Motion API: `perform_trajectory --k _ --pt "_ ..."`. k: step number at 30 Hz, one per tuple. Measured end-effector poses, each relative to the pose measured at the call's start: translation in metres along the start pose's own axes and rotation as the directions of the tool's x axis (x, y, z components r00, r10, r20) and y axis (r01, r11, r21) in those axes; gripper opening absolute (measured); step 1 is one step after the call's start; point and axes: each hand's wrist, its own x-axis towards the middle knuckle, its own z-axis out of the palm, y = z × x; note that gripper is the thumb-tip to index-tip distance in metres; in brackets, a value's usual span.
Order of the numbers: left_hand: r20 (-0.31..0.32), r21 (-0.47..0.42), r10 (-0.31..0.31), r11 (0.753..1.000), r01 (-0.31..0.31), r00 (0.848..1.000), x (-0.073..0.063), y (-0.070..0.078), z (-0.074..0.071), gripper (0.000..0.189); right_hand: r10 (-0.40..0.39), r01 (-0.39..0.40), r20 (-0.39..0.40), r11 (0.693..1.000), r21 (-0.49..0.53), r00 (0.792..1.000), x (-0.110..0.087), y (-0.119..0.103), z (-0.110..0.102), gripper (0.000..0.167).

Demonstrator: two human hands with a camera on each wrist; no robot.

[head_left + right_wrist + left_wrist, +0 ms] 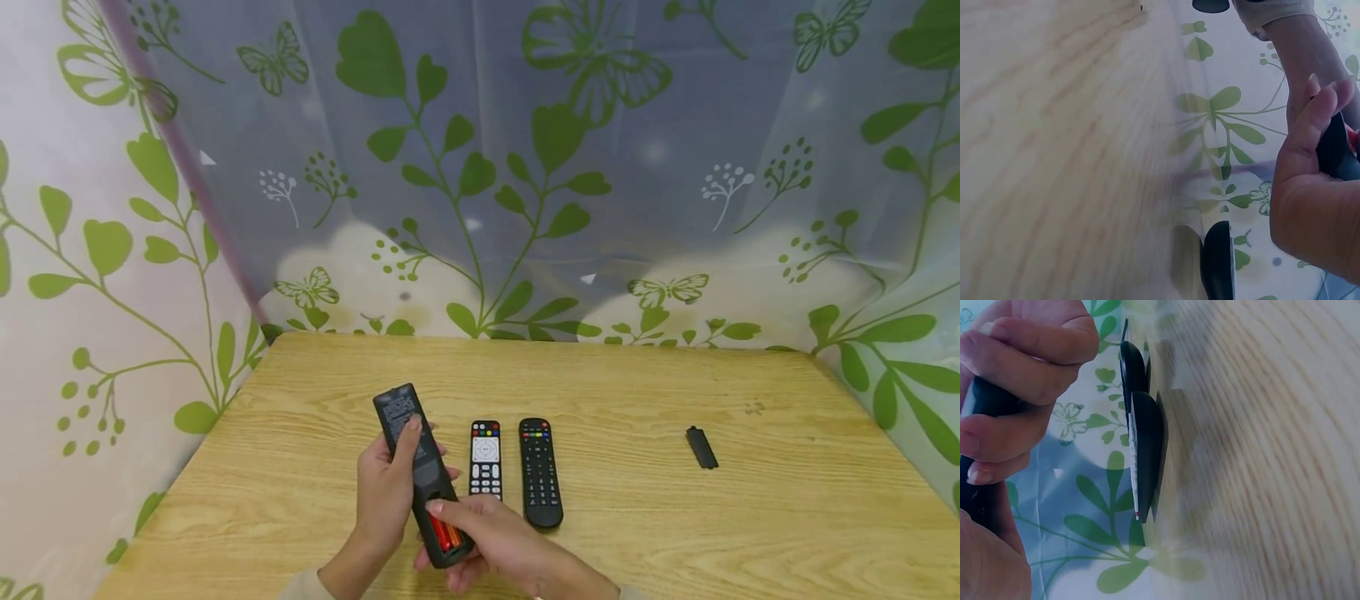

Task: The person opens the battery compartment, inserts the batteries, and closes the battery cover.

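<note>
A black remote control [429, 475] is held tilted above the table, its back facing up and its battery compartment uncovered. Red batteries [447, 535] show inside the compartment at its lower end. My left hand [382, 492] grips the remote's middle, thumb lying along the back and fingertips showing at the far side. With my right hand [502, 533] I hold the lower end, the thumb at the upper edge of the compartment and the fingers underneath. In the right wrist view, curled fingers [1313, 125] wrap the dark remote [1334, 150]. A small black battery cover [702, 447] lies apart at the right.
Two more remotes lie face up on the wooden table [322, 392]: one with white keys [486, 450], partly hidden by my right hand, and an all-black one [540, 475] beside it. A leaf-patterned curtain [480, 167] hangs behind the table and along its sides.
</note>
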Motion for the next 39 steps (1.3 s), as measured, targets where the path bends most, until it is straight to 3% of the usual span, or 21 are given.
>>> perform_trajectory --k 12,23,33,39 --pt "-0.002 -0.011 -0.015 1.0 0.015 1.0 -0.001 -0.005 0.0 0.042 -0.03 0.022 -0.133 0.998 -0.055 0.991 0.001 0.007 0.006 0.048" --pt "-0.018 0.027 -0.021 0.999 0.022 1.0 -0.001 -0.006 0.002 0.042 0.021 -0.018 -0.186 1.0 0.015 0.982 0.003 0.006 0.011 0.042" --pt "-0.046 -0.006 -0.038 0.999 0.037 0.998 0.001 -0.008 0.002 0.043 -0.026 0.024 -0.185 1.0 -0.01 0.982 0.005 0.013 0.009 0.043" --pt "-0.071 -0.052 -0.032 0.998 0.029 0.997 0.002 -0.008 -0.001 0.041 -0.121 0.119 -0.079 0.993 -0.026 0.99 0.004 0.014 0.007 0.05"
